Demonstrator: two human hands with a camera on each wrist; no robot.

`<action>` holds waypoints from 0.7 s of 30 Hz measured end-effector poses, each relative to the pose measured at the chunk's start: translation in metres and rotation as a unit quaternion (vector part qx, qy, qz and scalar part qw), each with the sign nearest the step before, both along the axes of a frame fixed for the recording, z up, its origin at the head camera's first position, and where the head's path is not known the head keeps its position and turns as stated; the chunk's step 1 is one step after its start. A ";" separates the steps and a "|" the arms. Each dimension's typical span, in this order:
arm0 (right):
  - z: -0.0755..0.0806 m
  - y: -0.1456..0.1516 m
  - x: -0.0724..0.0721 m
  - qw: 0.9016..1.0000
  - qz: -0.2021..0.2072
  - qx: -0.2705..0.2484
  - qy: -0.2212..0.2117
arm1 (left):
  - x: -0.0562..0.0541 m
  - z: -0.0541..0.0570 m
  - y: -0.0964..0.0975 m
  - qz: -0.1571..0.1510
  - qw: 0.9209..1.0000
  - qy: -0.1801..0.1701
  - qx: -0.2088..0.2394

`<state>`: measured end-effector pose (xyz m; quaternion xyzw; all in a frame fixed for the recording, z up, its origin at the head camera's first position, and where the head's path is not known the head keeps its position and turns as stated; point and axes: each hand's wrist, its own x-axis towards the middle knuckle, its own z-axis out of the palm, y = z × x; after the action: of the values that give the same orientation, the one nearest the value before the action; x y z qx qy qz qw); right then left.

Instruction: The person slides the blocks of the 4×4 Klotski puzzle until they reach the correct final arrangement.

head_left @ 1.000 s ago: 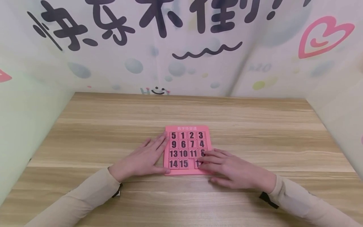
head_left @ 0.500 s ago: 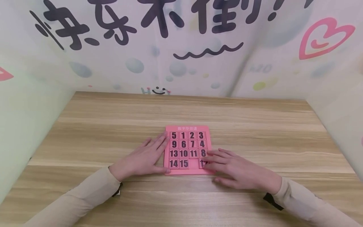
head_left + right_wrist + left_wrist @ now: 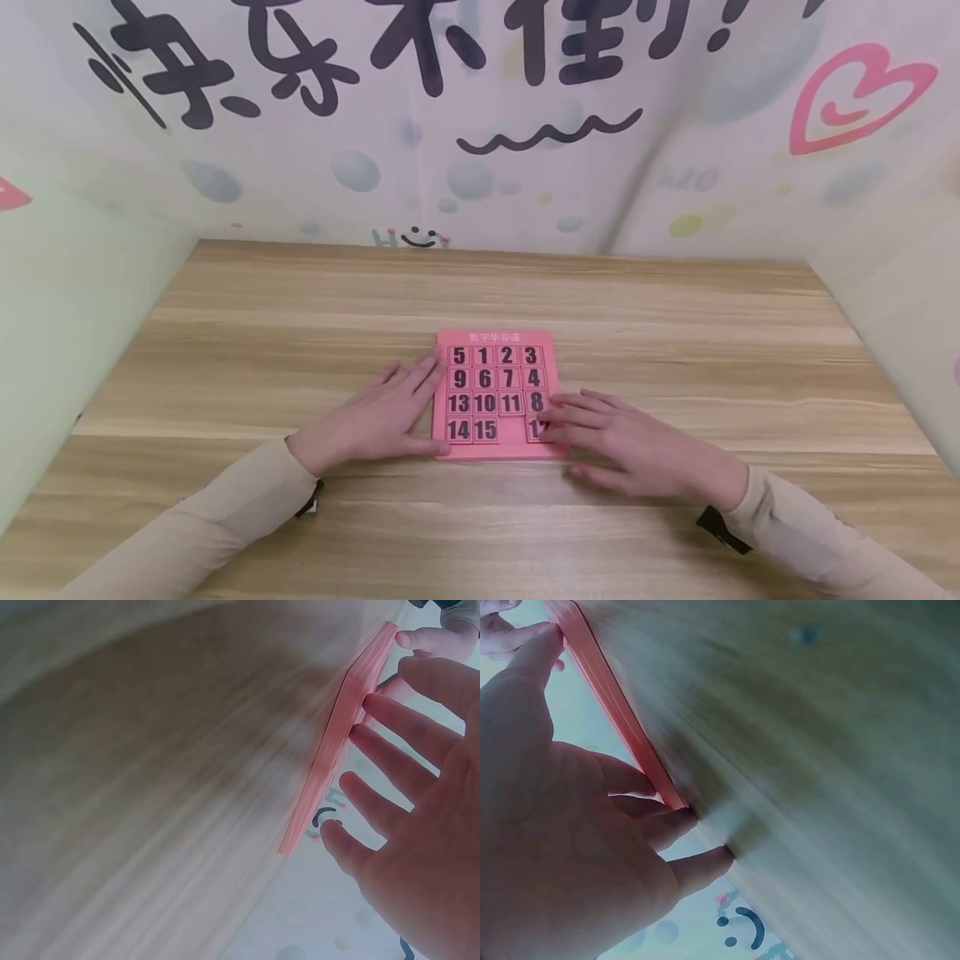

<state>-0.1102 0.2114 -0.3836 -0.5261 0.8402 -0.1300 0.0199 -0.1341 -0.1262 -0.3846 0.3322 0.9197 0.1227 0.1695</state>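
Your outstretched left hand (image 3: 378, 412) braces the board (image 3: 480, 452), seemingly steadying it while your relaxed right hand (image 3: 633, 446) touches the corner tile (image 3: 533, 430)!

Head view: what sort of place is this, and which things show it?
Probably a small partitioned booth for tabletop activities: a wood-grain table stands between pale side walls, the back wall carries large Chinese characters, and a pink number sliding puzzle lies on the table.

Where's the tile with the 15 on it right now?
In the head view, the 15 tile sits second from left in the bottom row of the pink board, right of the 14 tile and below the 10 tile.
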 end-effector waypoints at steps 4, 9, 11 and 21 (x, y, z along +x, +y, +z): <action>0.000 0.001 -0.001 1.000 -0.006 -0.009 0.000 | 0.000 0.001 0.000 0.000 1.000 0.002 -0.002; 0.000 0.000 -0.003 1.000 -0.014 -0.018 -0.005 | -0.001 0.001 -0.001 -0.001 1.000 0.005 -0.007; -0.001 -0.001 -0.004 1.000 -0.014 -0.023 -0.007 | -0.001 0.000 -0.001 -0.002 1.000 0.006 -0.008; -0.001 -0.014 -0.006 0.999 0.000 -0.053 -0.004 | -0.001 0.000 0.000 0.001 1.000 0.002 -0.006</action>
<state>-0.1167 0.1976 -0.3845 -0.5262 0.8318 -0.1767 -0.0051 -0.1350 -0.1263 -0.3845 0.3305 0.9211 0.1168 0.1697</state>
